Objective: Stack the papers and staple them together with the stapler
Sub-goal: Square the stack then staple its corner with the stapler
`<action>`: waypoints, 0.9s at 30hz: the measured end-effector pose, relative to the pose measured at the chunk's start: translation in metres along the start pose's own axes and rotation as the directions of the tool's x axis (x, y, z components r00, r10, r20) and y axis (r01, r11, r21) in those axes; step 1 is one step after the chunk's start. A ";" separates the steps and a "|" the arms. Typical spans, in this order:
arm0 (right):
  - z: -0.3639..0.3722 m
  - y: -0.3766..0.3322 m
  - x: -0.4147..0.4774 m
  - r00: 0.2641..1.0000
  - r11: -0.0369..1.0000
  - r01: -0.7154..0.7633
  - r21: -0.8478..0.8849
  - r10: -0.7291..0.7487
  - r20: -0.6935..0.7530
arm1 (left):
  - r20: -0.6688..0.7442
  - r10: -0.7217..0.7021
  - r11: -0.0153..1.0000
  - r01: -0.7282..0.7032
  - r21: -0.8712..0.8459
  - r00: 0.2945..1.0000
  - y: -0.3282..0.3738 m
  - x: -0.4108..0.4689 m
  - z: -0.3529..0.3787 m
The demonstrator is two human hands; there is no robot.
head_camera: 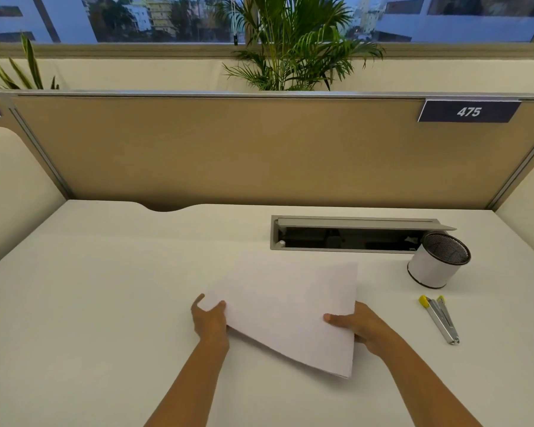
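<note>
The papers (pixel 285 306) sit as a white sheaf in the middle of the desk (pixel 90 303), turned at an angle so one corner points toward the person and another toward the open cable tray (pixel 349 234) set into the desktop behind it. Both hands hold the sheaf. The left hand (pixel 210 320) grips the left corner, thumb on top of the paper and fingers curled beneath the edge, so it is pinching the sheets. The right hand (pixel 359 326) grips the right edge the same way, its thumb pressed flat on the top sheet and the remaining fingers tucked under and out of sight. The near edge of the sheaf appears lifted slightly off the desk, with a thin shadow below it; layered sheet edges show at the nearest corner. To the right of the papers, well apart from them, the stapler (pixel 440 318) lies on the desk, silver with yellow ends, untouched by either hand. Behind the stapler, also right of the papers, stands a round mesh cup (pixel 436 261) with a white wrap, just beside the right end of the cable tray. Beyond the papers a tan partition (pixel 228 149) rises at the back of the desk, carrying a dark sign (pixel 468 111) marked 475, and a leafy plant (pixel 296 44) shows above it before the windows.
</note>
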State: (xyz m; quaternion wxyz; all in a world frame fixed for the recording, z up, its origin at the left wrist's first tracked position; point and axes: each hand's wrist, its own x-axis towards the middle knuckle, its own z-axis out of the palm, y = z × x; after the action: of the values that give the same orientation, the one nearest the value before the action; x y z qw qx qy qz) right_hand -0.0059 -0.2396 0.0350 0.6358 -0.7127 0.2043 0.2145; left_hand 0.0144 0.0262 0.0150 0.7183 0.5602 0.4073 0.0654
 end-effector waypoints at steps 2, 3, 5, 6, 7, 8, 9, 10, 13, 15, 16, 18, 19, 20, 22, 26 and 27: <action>0.000 0.004 0.007 0.997 1.000 0.002 -0.026 -0.005 -0.082 | 0.004 0.068 0.995 -0.068 0.068 0.998 0.003 0.006 -0.009; 0.001 0.006 0.011 0.985 0.999 0.007 -0.034 -0.012 -0.174 | 0.023 0.113 0.985 -0.115 0.131 0.993 0.004 0.006 -0.013; 0.007 0.008 0.014 0.924 0.999 0.005 -0.051 -0.024 -0.382 | 0.073 0.230 0.916 -0.241 0.320 0.970 0.002 0.006 -0.018; 0.010 0.009 0.013 0.893 0.998 0.003 -0.070 -0.034 -0.449 | 0.106 0.283 0.863 -0.301 0.405 0.953 0.000 0.004 -0.018; 0.014 0.010 0.013 0.873 0.995 0.004 -0.098 -0.052 -0.484 | 0.138 0.319 0.811 -0.345 0.472 0.938 -0.002 0.002 -0.017; 0.018 0.010 0.012 0.864 0.991 0.009 -0.137 -0.077 -0.498 | 0.166 0.343 0.761 -0.377 0.527 0.925 -0.003 -0.001 -0.016; 0.020 0.011 0.012 0.860 0.983 0.012 -0.183 -0.104 -0.499 | 0.186 0.363 0.715 -0.401 0.573 0.913 -0.004 -0.003 -0.015; 0.022 0.010 0.012 0.863 0.974 0.017 -0.227 -0.129 -0.488 | 0.202 0.376 0.677 -0.417 0.606 0.904 -0.004 -0.006 -0.013; 0.019 0.007 0.011 0.879 0.962 0.011 -0.273 -0.139 -0.456 | 0.194 0.397 0.633 -0.420 0.651 0.897 -0.004 -0.007 -0.011; 0.013 0.007 0.011 0.886 0.970 0.020 -0.243 -0.130 -0.445 | 0.147 0.370 0.669 -0.373 0.642 0.917 -0.001 -0.002 -0.011; 0.009 0.007 0.011 0.889 0.980 0.023 -0.199 -0.111 -0.444 | 0.135 0.345 0.692 -0.349 0.632 0.929 0.002 0.000 -0.011; 0.002 0.009 0.013 0.896 0.995 0.017 -0.100 -0.060 -0.441 | 0.145 0.284 0.718 -0.310 0.623 0.948 0.008 0.004 -0.011; 0.000 0.009 0.013 0.898 0.997 0.013 -0.079 -0.047 -0.438 | 0.168 0.254 0.714 -0.301 0.632 0.953 0.010 0.006 -0.010; -0.001 0.010 0.013 0.899 0.997 0.009 -0.081 -0.044 -0.435 | 0.193 0.228 0.706 -0.299 0.642 0.954 0.012 0.007 -0.009; -0.003 0.009 0.012 0.899 0.996 0.016 -0.083 -0.051 -0.436 | 0.236 0.193 0.694 -0.303 0.653 0.952 0.016 0.008 -0.006; -0.002 -0.006 0.005 0.856 0.982 0.164 -0.094 -0.189 -0.481 | 0.287 0.274 0.765 -0.389 0.514 0.918 0.026 -0.002 0.001; -0.001 -0.013 0.000 0.830 0.967 0.238 -0.089 -0.250 -0.498 | 0.294 0.312 0.792 -0.418 0.445 0.904 0.029 -0.008 0.003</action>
State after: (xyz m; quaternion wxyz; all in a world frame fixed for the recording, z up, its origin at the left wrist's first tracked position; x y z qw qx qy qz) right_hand 0.0016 -0.2394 0.0452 0.5737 -0.7715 0.2685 -0.0604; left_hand 0.0220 0.0299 0.0438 0.5608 0.7979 0.2176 0.0383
